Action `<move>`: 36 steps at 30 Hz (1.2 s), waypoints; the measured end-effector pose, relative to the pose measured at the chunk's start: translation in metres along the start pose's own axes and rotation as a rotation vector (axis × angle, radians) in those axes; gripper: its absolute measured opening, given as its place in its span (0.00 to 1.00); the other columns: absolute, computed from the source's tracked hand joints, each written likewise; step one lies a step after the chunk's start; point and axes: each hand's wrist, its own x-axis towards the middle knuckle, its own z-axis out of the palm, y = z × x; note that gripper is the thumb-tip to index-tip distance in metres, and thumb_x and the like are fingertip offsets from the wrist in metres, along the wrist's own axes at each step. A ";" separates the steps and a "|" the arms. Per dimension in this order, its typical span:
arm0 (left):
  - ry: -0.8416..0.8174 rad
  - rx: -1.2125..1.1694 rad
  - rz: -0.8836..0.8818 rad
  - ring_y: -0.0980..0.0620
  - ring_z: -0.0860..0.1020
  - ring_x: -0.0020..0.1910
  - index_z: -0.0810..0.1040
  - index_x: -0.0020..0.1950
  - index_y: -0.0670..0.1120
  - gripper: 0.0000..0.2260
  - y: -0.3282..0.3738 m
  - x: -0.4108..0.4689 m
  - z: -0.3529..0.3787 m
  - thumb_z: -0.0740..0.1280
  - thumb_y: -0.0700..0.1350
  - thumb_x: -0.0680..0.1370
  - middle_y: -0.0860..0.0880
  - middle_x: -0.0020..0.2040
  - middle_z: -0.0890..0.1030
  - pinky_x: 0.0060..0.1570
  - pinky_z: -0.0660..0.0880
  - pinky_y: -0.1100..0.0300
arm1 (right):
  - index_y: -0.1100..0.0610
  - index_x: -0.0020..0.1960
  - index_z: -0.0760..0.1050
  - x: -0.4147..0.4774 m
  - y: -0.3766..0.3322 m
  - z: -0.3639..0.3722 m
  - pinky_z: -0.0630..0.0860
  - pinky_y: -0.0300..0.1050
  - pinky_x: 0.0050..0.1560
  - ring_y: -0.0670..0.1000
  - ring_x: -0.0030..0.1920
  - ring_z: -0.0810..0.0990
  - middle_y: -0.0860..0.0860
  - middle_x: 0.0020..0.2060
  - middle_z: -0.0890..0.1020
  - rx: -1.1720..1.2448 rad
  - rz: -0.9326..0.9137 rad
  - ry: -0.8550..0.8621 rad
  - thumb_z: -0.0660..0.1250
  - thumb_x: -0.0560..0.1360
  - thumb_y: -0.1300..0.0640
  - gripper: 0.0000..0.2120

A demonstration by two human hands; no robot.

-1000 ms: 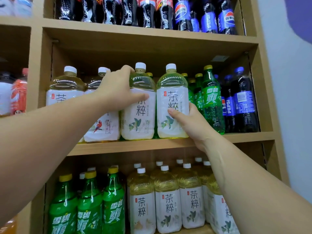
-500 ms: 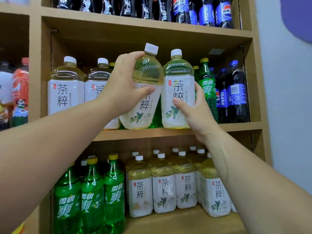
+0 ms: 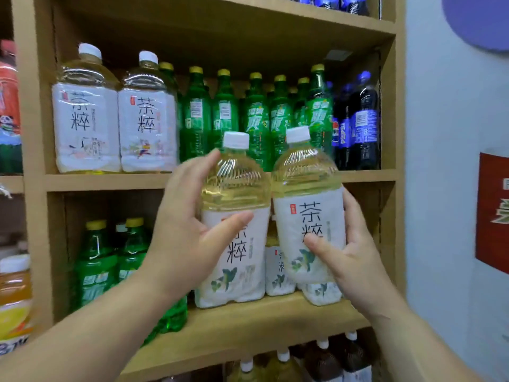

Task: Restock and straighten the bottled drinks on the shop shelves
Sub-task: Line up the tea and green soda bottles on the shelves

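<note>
Before the lower shelf (image 3: 248, 323), fingers (image 3: 230, 223) of the left hand (image 3: 190, 244) wrap one tea bottle (image 3: 237, 188); fingers (image 3: 319, 246) of the right hand (image 3: 358, 266) clamp a second bottle (image 3: 305, 183), upright and touching the first. Whether the left one's base rests on the board, I cannot tell. Both look full and heavy, so lower them singly, bases flat, labels forward, close against the tea row (image 3: 278, 271) behind, clear of the green sodas (image 3: 96, 271) at left, without letting the pair knock together.

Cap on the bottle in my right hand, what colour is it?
The cap is white; head view.
</note>
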 end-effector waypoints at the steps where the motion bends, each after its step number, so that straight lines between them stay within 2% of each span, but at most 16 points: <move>1: -0.019 -0.017 -0.049 0.64 0.66 0.72 0.64 0.77 0.56 0.34 -0.007 -0.014 0.010 0.75 0.55 0.74 0.57 0.70 0.70 0.71 0.61 0.71 | 0.36 0.79 0.58 -0.007 0.016 0.002 0.81 0.56 0.61 0.46 0.64 0.81 0.43 0.68 0.78 -0.010 0.037 -0.008 0.77 0.74 0.53 0.43; 4: -0.078 -0.068 -0.194 0.65 0.65 0.72 0.65 0.75 0.59 0.34 -0.036 -0.043 0.038 0.77 0.53 0.73 0.56 0.70 0.69 0.70 0.60 0.73 | 0.31 0.76 0.58 -0.022 0.057 0.008 0.83 0.44 0.57 0.39 0.60 0.82 0.39 0.67 0.77 -0.049 0.130 0.004 0.76 0.75 0.58 0.41; 6: -0.134 -0.078 -0.263 0.66 0.65 0.72 0.64 0.75 0.60 0.35 -0.055 -0.058 0.054 0.78 0.50 0.73 0.57 0.70 0.68 0.72 0.61 0.68 | 0.28 0.72 0.57 -0.029 0.080 0.011 0.82 0.38 0.54 0.38 0.59 0.82 0.39 0.67 0.77 -0.065 0.182 0.002 0.76 0.75 0.60 0.42; 11: -0.178 -0.024 -0.374 0.68 0.62 0.72 0.62 0.76 0.62 0.35 -0.092 -0.091 0.085 0.77 0.49 0.74 0.60 0.72 0.65 0.74 0.63 0.60 | 0.22 0.72 0.56 -0.041 0.129 0.017 0.79 0.54 0.66 0.44 0.66 0.79 0.42 0.73 0.73 -0.096 0.325 0.015 0.77 0.74 0.57 0.44; 14: -0.144 -0.051 -0.469 0.64 0.63 0.73 0.61 0.78 0.60 0.35 -0.106 -0.102 0.092 0.75 0.49 0.76 0.58 0.74 0.63 0.73 0.64 0.63 | 0.24 0.72 0.56 -0.043 0.143 0.021 0.78 0.50 0.67 0.41 0.65 0.78 0.42 0.73 0.72 -0.093 0.361 0.055 0.77 0.74 0.54 0.43; 17: -0.231 -0.037 -0.491 0.59 0.63 0.75 0.57 0.80 0.61 0.35 -0.118 -0.098 0.095 0.71 0.56 0.76 0.62 0.73 0.61 0.74 0.68 0.48 | 0.23 0.70 0.53 -0.038 0.155 0.023 0.77 0.41 0.63 0.35 0.62 0.79 0.40 0.70 0.74 -0.092 0.391 0.064 0.76 0.75 0.55 0.42; 21: -0.277 -0.008 -0.480 0.62 0.62 0.72 0.46 0.82 0.62 0.39 -0.122 -0.108 0.098 0.63 0.64 0.76 0.69 0.67 0.58 0.73 0.65 0.53 | 0.32 0.78 0.54 -0.037 0.168 0.026 0.74 0.51 0.71 0.38 0.68 0.75 0.38 0.71 0.74 -0.165 0.410 0.019 0.74 0.77 0.51 0.40; 22: -0.291 0.011 -0.486 0.60 0.61 0.74 0.40 0.81 0.64 0.41 -0.122 -0.116 0.098 0.60 0.67 0.75 0.67 0.70 0.57 0.74 0.63 0.53 | 0.34 0.80 0.53 -0.038 0.171 0.027 0.73 0.47 0.71 0.36 0.69 0.73 0.38 0.71 0.73 -0.211 0.406 0.026 0.74 0.76 0.49 0.41; 24: -0.314 0.066 -0.509 0.54 0.63 0.75 0.33 0.79 0.65 0.41 -0.120 -0.131 0.097 0.56 0.69 0.74 0.59 0.74 0.58 0.73 0.63 0.54 | 0.36 0.81 0.53 -0.040 0.174 0.031 0.67 0.26 0.64 0.30 0.65 0.69 0.40 0.71 0.67 -0.298 0.394 0.061 0.74 0.76 0.46 0.41; 26: -0.307 0.139 -0.522 0.53 0.70 0.67 0.35 0.81 0.60 0.43 -0.120 -0.136 0.097 0.55 0.70 0.74 0.53 0.69 0.63 0.65 0.71 0.53 | 0.37 0.80 0.53 -0.041 0.177 0.035 0.62 0.16 0.54 0.33 0.62 0.68 0.43 0.67 0.63 -0.334 0.395 0.106 0.73 0.76 0.47 0.41; 27: -0.299 0.174 -0.526 0.53 0.72 0.62 0.36 0.82 0.58 0.44 -0.119 -0.136 0.097 0.56 0.69 0.74 0.52 0.66 0.64 0.60 0.75 0.52 | 0.36 0.80 0.53 -0.042 0.178 0.037 0.61 0.17 0.55 0.37 0.64 0.67 0.43 0.66 0.63 -0.340 0.387 0.126 0.73 0.76 0.46 0.41; 29: -0.289 0.205 -0.529 0.56 0.73 0.54 0.39 0.83 0.56 0.46 -0.119 -0.135 0.096 0.64 0.64 0.75 0.53 0.60 0.65 0.52 0.77 0.54 | 0.36 0.80 0.54 -0.044 0.180 0.039 0.62 0.26 0.64 0.41 0.68 0.65 0.42 0.65 0.64 -0.371 0.358 0.152 0.73 0.76 0.45 0.41; 31: -0.280 0.198 -0.537 0.64 0.72 0.53 0.47 0.83 0.54 0.47 -0.119 -0.137 0.096 0.73 0.56 0.72 0.56 0.58 0.65 0.48 0.73 0.66 | 0.36 0.79 0.56 -0.044 0.182 0.038 0.65 0.39 0.69 0.41 0.69 0.67 0.41 0.66 0.68 -0.357 0.341 0.177 0.74 0.75 0.46 0.39; 33: -0.245 0.196 -0.511 0.72 0.68 0.55 0.59 0.80 0.49 0.44 -0.120 -0.140 0.096 0.78 0.50 0.70 0.56 0.58 0.65 0.48 0.69 0.78 | 0.35 0.74 0.60 -0.043 0.182 0.035 0.72 0.46 0.69 0.39 0.66 0.72 0.37 0.64 0.73 -0.278 0.368 0.197 0.75 0.75 0.50 0.35; 34: -0.222 0.204 -0.491 0.71 0.68 0.54 0.62 0.78 0.47 0.42 -0.121 -0.141 0.096 0.79 0.48 0.69 0.55 0.58 0.65 0.50 0.66 0.81 | 0.37 0.71 0.61 -0.042 0.181 0.033 0.74 0.49 0.69 0.39 0.65 0.74 0.37 0.63 0.74 -0.245 0.388 0.191 0.75 0.76 0.51 0.32; 36: -0.208 0.216 -0.462 0.67 0.66 0.54 0.64 0.77 0.45 0.41 -0.124 -0.141 0.098 0.80 0.48 0.69 0.54 0.59 0.66 0.55 0.63 0.80 | 0.40 0.68 0.63 -0.040 0.184 0.031 0.76 0.51 0.68 0.40 0.63 0.76 0.39 0.62 0.76 -0.233 0.404 0.175 0.74 0.77 0.51 0.27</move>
